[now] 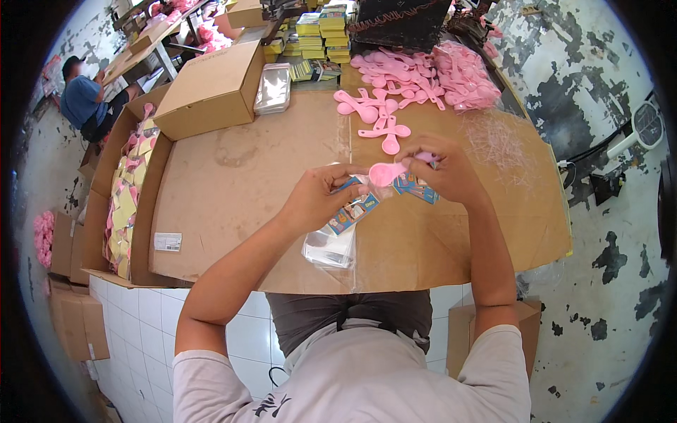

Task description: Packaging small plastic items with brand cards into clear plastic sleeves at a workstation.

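Observation:
My right hand [446, 169] is closed on the handle of a pink plastic spoon [383, 175], whose bowl points left toward my other hand. With thumb and fingers, my left hand [319, 199] pinches a small clear bag with a blue printed card [355, 214] in or against it; which of the two I cannot tell. The spoon's bowl is at the top end of this card. Beneath my right hand lie more blue printed cards [417, 189]. A stack of clear plastic bags [330, 248] rests on the cardboard below my left hand.
Loose pink spoons [395, 74] and a bagged heap of them [464, 76] lie at the far right. An open carton [161, 158] of packed pieces stands left, beside a closed box [211, 88]. Yellow card stacks [333, 32] are at the back. Another person [86, 99] sits far left.

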`<control>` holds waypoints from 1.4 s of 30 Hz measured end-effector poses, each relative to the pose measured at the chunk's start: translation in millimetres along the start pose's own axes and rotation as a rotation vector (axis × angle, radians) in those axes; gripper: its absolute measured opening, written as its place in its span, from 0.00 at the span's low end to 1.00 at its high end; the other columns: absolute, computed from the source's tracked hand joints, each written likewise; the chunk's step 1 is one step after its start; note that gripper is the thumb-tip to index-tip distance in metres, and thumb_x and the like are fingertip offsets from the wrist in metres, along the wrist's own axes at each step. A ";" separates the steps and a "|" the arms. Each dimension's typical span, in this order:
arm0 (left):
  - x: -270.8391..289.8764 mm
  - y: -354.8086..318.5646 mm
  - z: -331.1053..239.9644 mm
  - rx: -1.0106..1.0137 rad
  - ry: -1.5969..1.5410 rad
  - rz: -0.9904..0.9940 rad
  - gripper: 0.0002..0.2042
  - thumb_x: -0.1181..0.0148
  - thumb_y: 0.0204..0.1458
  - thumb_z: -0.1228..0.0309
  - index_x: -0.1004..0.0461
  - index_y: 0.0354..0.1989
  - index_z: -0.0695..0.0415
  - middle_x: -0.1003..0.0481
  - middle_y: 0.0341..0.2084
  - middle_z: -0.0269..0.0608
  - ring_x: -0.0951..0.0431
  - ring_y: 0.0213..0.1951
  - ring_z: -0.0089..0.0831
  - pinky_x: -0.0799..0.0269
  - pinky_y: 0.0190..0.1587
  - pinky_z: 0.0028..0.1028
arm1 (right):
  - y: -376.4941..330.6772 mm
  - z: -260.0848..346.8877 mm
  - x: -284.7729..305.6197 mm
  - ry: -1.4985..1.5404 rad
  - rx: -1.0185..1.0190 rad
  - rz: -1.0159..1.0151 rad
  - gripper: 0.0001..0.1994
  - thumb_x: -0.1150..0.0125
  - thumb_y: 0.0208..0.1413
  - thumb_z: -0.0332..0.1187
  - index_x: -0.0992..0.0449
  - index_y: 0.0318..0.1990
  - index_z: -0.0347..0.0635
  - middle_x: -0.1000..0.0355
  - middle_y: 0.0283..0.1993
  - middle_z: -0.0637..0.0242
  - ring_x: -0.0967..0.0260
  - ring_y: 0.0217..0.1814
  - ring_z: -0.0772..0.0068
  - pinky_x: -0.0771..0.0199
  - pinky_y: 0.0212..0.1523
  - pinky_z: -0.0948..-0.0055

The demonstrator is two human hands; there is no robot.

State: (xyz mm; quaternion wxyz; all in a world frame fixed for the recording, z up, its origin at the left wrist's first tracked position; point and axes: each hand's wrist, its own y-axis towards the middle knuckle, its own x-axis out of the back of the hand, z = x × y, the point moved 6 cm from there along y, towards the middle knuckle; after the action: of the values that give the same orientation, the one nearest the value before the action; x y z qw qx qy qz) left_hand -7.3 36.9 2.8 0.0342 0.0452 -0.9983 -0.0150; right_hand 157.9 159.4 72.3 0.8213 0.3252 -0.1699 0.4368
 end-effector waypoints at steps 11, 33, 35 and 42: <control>-0.5 -3.0 -7.4 -0.016 0.016 0.049 0.20 0.37 0.62 0.73 0.27 0.62 0.61 0.17 0.35 0.35 0.24 0.30 0.11 0.29 0.30 0.16 | -1.4 -1.0 6.7 0.050 -0.077 -0.067 0.05 0.37 0.55 0.23 0.18 0.38 0.36 0.23 0.35 0.67 0.29 0.39 0.79 0.29 0.40 0.75; -7.1 -3.6 -4.6 0.002 -0.049 0.127 0.22 0.38 0.63 0.73 0.30 0.65 0.60 0.18 0.37 0.34 0.24 0.35 0.13 0.26 0.37 0.19 | -6.7 -11.8 -8.3 0.002 0.042 -0.019 0.05 0.37 0.52 0.22 0.18 0.36 0.37 0.24 0.32 0.68 0.30 0.35 0.77 0.30 0.35 0.73; -7.4 -2.8 -4.5 0.011 -0.029 0.145 0.22 0.37 0.62 0.73 0.30 0.65 0.60 0.18 0.37 0.35 0.24 0.35 0.13 0.26 0.38 0.19 | -7.4 -13.3 -7.6 0.030 0.042 -0.052 0.05 0.37 0.52 0.22 0.18 0.36 0.37 0.24 0.32 0.68 0.30 0.34 0.78 0.30 0.35 0.73; -6.2 -1.7 -1.5 -0.047 0.079 0.139 0.22 0.35 0.61 0.72 0.29 0.64 0.61 0.17 0.39 0.38 0.23 0.40 0.16 0.25 0.42 0.21 | -9.3 -14.7 -12.3 0.057 -0.020 0.032 0.04 0.36 0.53 0.22 0.18 0.36 0.36 0.24 0.33 0.69 0.30 0.36 0.80 0.29 0.37 0.74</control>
State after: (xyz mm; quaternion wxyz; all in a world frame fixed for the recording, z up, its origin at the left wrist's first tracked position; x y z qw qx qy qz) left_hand -0.8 35.7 3.8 0.0756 -0.0245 -0.9962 -0.0342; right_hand 158.7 158.1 51.1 0.8220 0.3015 -0.1557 0.4573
